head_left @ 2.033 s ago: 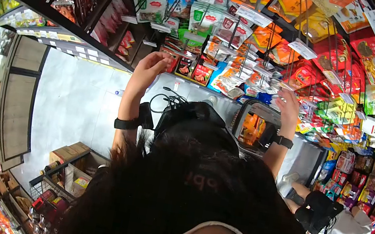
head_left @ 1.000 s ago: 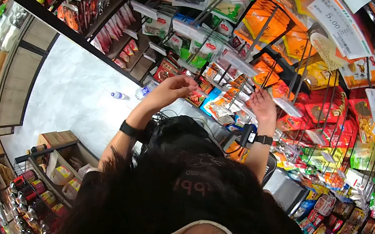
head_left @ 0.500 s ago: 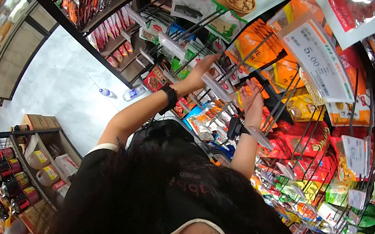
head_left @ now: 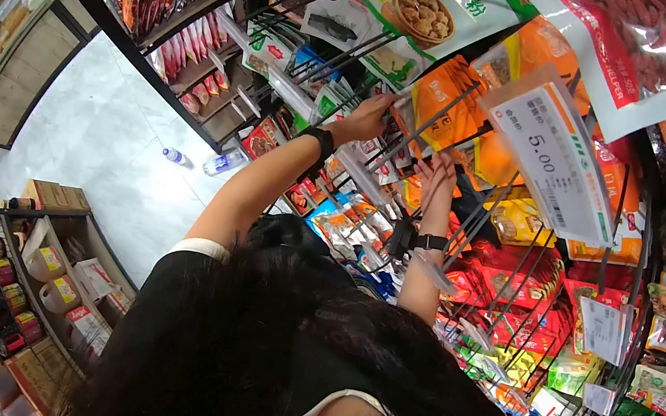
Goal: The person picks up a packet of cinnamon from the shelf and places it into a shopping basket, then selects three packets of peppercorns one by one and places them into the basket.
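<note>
My left hand, with a black band on the wrist, is at the left edge of the hanging orange packets. Its fingers are bent inward and seem to pinch the edge of one packet. Below the same packets, my right hand is raised with its fingers apart and nothing visible held. A dark watch sits on that wrist. Metal display hooks run past both hands. Close by on the right, a price tag reading 5.00 sticks out.
A green and white bag and a red and white bag hang above. Yellow packets and red packets fill lower hooks. Two bottles lie on the pale floor. A low shelf with jugs stands at left.
My left hand has come closer to the orange packets, and its fingers have curled in at their edge. My right hand has shifted slightly left and down. The camera view has turned a little.
</note>
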`<state>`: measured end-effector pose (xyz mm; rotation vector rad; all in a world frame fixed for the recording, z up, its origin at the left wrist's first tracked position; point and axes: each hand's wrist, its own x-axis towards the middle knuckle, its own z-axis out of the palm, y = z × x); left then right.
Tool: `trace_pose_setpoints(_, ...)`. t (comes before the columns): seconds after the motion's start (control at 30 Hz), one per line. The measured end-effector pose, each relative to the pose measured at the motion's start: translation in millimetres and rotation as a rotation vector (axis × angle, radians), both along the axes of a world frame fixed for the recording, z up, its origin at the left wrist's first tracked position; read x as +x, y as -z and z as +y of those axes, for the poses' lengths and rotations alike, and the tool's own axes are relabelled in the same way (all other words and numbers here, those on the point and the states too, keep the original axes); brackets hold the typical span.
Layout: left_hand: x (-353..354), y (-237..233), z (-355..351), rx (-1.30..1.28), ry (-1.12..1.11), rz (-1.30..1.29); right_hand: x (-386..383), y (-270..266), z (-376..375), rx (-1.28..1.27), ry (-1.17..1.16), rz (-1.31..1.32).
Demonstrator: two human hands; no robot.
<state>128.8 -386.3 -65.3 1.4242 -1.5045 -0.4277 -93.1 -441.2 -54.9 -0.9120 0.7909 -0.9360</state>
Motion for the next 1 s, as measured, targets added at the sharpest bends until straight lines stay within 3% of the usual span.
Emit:
trace_pose_setpoints(0.03,2,1,0,-0.009,0.03,0.024,0,-3,2,0.027,-0.033,-0.054)
trace_pose_setpoints(0.13,0,6,1,0.019,0.113,0.206,7,-19,12,-0.029,0.041,0.109)
trace_pose_setpoints(0.3,0,2,8,0.103,0.082,0.19,15,-31,26,-0.18,0.114,0.292)
trace_pose_setpoints(0.37,-1,-2,12,0.15,0.148,0.284,4,-22,20,-0.216,0.032,0.207)
trace_pose_setpoints(0.5,-4,-62,59,0.358,0.26,0.433,-2,-18,33,-0.17,0.037,0.188)
trace_pose_setpoints(0.53,-3,-61,61,0.359,0.277,0.431,4,-55,55,-0.227,0.058,0.448)
trace_pose_setpoints(0.7,5,-68,77,0.452,0.297,0.332,0,-60,73,-0.199,-0.063,0.379)
trace_pose_setpoints(0.8,3,-97,100,0.474,0.316,0.378,-5,-45,78,-0.239,-0.115,0.378)
trace_pose_setpoints(0.87,13,-48,94,0.298,0.327,0.322,2,-53,95,-0.2,-0.138,0.39)
trace_pose_setpoints(1.0,24,-52,115,0.406,0.339,0.219,4,-61,122,-0.241,-0.2,0.373)
